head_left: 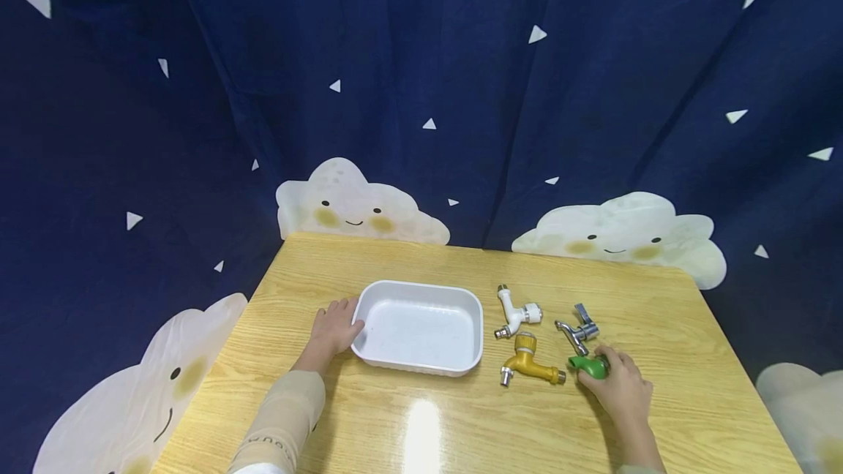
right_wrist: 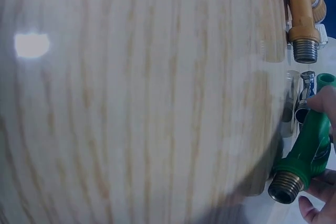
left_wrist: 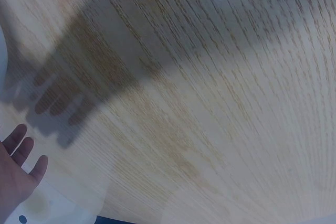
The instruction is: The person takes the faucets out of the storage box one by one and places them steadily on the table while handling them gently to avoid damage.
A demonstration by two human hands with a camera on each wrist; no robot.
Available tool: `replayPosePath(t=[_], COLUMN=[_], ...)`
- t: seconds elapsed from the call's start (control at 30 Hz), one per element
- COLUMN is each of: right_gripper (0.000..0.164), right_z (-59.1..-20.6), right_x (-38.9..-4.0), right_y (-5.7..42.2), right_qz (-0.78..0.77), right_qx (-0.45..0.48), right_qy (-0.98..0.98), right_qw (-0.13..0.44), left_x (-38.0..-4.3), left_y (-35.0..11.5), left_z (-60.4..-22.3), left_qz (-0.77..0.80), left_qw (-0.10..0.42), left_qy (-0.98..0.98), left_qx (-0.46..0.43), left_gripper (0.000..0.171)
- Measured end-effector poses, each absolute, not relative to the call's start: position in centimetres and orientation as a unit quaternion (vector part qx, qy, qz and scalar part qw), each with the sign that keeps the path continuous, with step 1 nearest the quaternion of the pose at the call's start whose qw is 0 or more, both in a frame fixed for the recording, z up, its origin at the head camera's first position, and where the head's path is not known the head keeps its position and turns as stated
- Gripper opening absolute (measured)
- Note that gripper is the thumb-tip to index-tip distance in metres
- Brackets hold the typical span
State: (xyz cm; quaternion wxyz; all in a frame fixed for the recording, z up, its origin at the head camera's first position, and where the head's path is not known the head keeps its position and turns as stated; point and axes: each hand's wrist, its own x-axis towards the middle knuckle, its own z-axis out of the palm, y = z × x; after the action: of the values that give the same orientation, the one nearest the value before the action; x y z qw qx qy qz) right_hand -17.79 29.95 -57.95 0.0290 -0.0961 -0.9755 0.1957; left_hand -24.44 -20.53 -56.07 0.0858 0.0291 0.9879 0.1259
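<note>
My left hand (head_left: 336,325) rests at the left end of a white rectangular tub (head_left: 421,369), its thumb over the rim and the fingers along the outside. In the left wrist view only part of that hand (left_wrist: 18,174) shows, fingers extended. With my right hand (head_left: 622,386) I grip a green faucet (head_left: 590,366) between thumb and fingers. The right wrist view shows the green faucet (right_wrist: 310,145) with its threaded metal end toward the camera. Just behind it lies a chrome faucet (head_left: 579,331). A yellow faucet (head_left: 532,364) lies left of the right hand.
A white faucet (head_left: 516,313) lies between the tub and the chrome faucet. Everything stands on a wood-grain table (head_left: 500,430). Behind the table's far edge hangs a dark blue curtain (head_left: 395,35) with clouds and white triangles.
</note>
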Motion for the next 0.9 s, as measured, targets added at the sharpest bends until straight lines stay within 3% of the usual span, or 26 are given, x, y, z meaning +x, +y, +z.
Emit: replayPosePath(t=[0.9], right_gripper=[0.059], right_z=[-57.87], right_x=[-17.55], right_y=[29.54], right_qz=[0.194], right_qx=[-0.093], right_qy=[-0.976], right_qw=[0.022], left_x=[-24.52], left_y=[-20.67], left_z=[-56.41], left_qz=[0.125], left_qw=[0.08], left_qy=[0.988], left_qx=[0.03], left_gripper=[0.059])
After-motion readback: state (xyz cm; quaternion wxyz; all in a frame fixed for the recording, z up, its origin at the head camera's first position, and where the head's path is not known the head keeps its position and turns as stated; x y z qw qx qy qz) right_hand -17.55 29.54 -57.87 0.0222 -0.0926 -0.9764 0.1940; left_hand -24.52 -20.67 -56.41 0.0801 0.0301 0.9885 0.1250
